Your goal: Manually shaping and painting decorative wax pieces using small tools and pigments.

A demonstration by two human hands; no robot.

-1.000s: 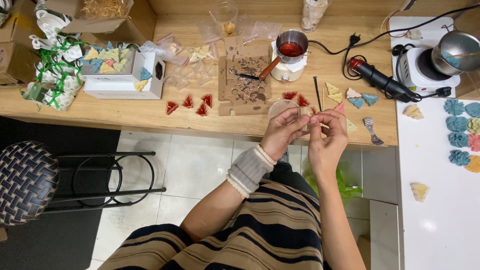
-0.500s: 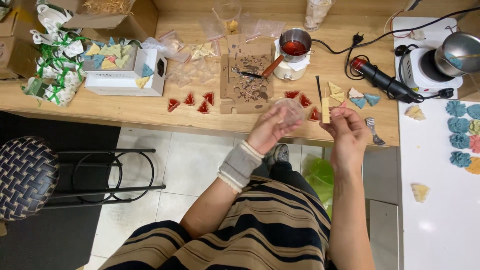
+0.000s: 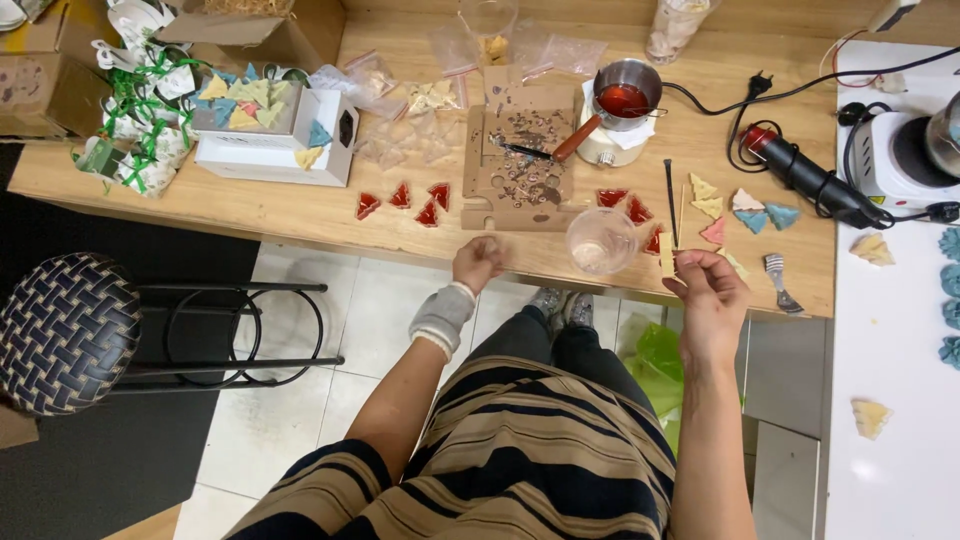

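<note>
My right hand is at the front edge of the wooden table, pinching a small pale yellow piece between thumb and fingers. My left hand is loosely closed at the table edge, just below a cardboard work board; I see nothing in it. A clear plastic cup stands on the table between my hands. Red triangular pieces lie left of the board, and more red pieces lie behind the cup.
A small pot of red wax stands behind the board. Yellow, pink and blue triangles, a black heat tool, a white box, a hot plate and a woven stool surround the spot.
My hands were together over the cup and have parted. The cup now stands on the table; my left hand has drawn away to the left and the right hand keeps the yellow piece.
</note>
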